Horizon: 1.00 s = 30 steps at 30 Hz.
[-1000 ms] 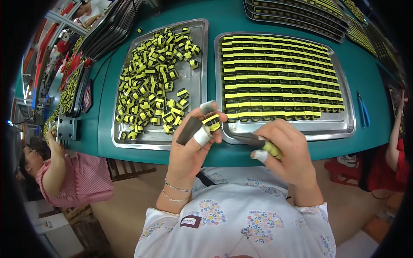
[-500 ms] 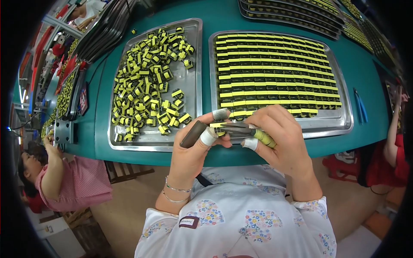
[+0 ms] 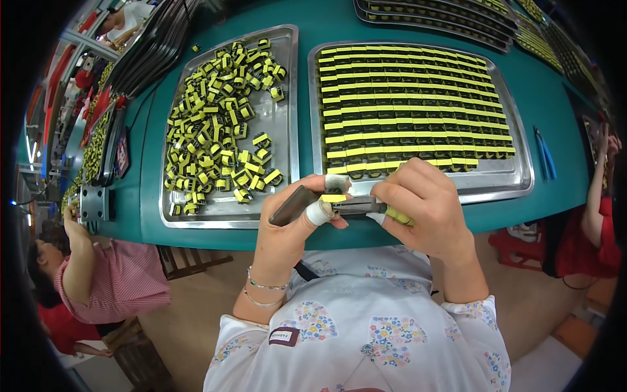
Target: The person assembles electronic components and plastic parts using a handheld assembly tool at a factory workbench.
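My left hand (image 3: 281,228), with taped thumb and forefinger, pinches a small yellow-and-black transformer-like part (image 3: 334,198). A dark brown flat bar (image 3: 294,206) lies across the same hand, between thumb and fingers. My right hand (image 3: 428,202) is closed around a plier-like hand tool with a yellow-green wrapped handle (image 3: 400,216). Its grey metal end reaches the part; whether it grips it is too small to tell. Just beyond my hands, a metal tray (image 3: 522,176) holds similar parts in tight rows. Another metal tray (image 3: 285,140), to the left, carries a loose heap of them.
Blue-handled pliers (image 3: 545,153) lie right of the rows. Stacked trays (image 3: 431,26) stand at the far edge of the green table (image 3: 326,26). Dark stacked trays (image 3: 153,55) and a metal block (image 3: 95,203) are at the left. Co-workers sit on both sides.
The tool in my right hand has turned slightly, its grey end now narrower against the part. The part between my left fingertips shows more of its yellow top. Both trays appear shifted slightly left.
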### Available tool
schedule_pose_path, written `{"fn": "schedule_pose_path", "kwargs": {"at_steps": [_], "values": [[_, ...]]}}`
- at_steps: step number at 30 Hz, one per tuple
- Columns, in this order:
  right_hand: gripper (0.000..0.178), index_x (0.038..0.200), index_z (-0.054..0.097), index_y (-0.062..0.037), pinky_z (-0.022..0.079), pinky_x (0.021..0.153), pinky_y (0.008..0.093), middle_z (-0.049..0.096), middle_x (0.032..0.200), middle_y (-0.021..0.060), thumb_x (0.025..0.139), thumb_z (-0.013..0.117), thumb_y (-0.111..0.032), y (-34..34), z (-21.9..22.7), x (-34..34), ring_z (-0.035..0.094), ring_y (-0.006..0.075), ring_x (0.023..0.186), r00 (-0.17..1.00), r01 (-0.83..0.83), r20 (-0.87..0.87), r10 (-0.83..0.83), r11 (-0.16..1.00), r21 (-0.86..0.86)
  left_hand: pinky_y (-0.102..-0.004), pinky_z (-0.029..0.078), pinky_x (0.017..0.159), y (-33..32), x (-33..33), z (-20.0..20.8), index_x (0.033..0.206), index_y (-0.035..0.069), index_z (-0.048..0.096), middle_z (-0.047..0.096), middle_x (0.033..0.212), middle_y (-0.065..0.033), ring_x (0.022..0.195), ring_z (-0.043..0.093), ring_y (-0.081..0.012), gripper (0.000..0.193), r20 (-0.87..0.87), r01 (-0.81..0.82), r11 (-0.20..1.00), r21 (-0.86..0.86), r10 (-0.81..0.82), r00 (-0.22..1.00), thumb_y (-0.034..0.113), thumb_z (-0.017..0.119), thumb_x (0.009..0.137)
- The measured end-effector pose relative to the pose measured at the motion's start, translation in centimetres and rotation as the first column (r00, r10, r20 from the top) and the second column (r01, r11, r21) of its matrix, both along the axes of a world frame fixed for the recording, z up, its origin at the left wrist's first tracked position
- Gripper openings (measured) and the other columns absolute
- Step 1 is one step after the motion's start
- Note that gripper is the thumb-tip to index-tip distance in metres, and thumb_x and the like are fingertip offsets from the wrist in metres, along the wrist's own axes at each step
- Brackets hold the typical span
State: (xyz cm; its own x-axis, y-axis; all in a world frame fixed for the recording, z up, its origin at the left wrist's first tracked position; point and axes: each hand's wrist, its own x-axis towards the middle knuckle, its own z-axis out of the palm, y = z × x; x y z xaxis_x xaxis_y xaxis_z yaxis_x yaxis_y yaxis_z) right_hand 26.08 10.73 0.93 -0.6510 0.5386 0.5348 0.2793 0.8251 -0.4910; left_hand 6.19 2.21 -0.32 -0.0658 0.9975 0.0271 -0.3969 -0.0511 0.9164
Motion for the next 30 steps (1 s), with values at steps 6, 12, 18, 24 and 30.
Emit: {"fn": "schedule_pose_path", "kwargs": {"at_steps": [6,12,18,24,30], "values": [[0.031,0.086,0.065,-0.0040,0.044,0.061,0.0352,0.060,0.078,0.0071,0.056,0.070,-0.005,-0.2,-0.3,-0.3,0.056,0.0250,0.071,0.998,0.037,-0.048,-0.038,0.999,-0.007,-0.0299,0.058,0.069,0.3,0.6,0.8,0.115,-0.008,0.054,0.064,0.102,-0.0169,0.078,0.064,-0.0156,0.044,-0.045,-0.072,0.996,-0.049,0.070,0.997,0.021,0.069,0.085],[0.027,0.088,0.065,-0.0029,0.044,0.064,0.0361,0.060,0.080,0.0093,0.068,0.074,-0.018,-0.3,-0.4,-0.4,0.056,0.0266,0.073,0.994,0.071,-0.073,-0.078,0.993,-0.092,-0.0303,0.057,0.074,0.3,0.9,1.1,0.118,-0.007,0.051,0.062,0.104,-0.0162,0.082,0.062,-0.0142,0.050,-0.048,-0.147,0.989,-0.030,0.145,0.988,0.020,0.073,0.082],[0.028,0.089,0.065,-0.0031,0.044,0.064,0.0359,0.061,0.080,0.0095,0.072,0.073,-0.023,-0.6,-0.6,-0.5,0.056,0.0268,0.073,0.996,0.084,-0.031,-0.087,0.993,-0.086,-0.0300,0.056,0.073,0.2,0.9,0.8,0.115,-0.006,0.052,0.062,0.104,-0.0167,0.080,0.064,-0.0166,0.047,-0.092,-0.215,0.977,0.016,0.215,0.972,0.015,0.074,0.079],[0.029,0.089,0.064,-0.0025,0.044,0.064,0.0359,0.061,0.080,0.0099,0.073,0.073,-0.024,-0.7,-0.7,-0.7,0.056,0.0271,0.072,0.993,0.093,-0.070,-0.099,0.992,-0.090,-0.0321,0.057,0.080,0.2,0.7,1.1,0.107,-0.003,0.055,0.058,0.104,-0.0102,0.098,0.061,-0.0202,0.033,-0.107,-0.200,0.979,0.036,0.203,0.973,-0.004,0.070,0.078],[0.029,0.088,0.063,-0.0014,0.044,0.060,0.0357,0.060,0.078,0.0106,0.073,0.074,-0.023,-1.0,-0.8,-1.2,0.056,0.0281,0.068,0.994,0.077,-0.065,-0.082,0.994,-0.074,-0.0250,0.049,0.079,-0.1,0.8,1.1,0.107,-0.003,0.055,0.057,0.102,-0.0079,0.093,0.059,-0.0149,0.035,-0.210,-0.227,0.973,0.048,0.232,0.950,-0.001,0.074,0.078]]}}
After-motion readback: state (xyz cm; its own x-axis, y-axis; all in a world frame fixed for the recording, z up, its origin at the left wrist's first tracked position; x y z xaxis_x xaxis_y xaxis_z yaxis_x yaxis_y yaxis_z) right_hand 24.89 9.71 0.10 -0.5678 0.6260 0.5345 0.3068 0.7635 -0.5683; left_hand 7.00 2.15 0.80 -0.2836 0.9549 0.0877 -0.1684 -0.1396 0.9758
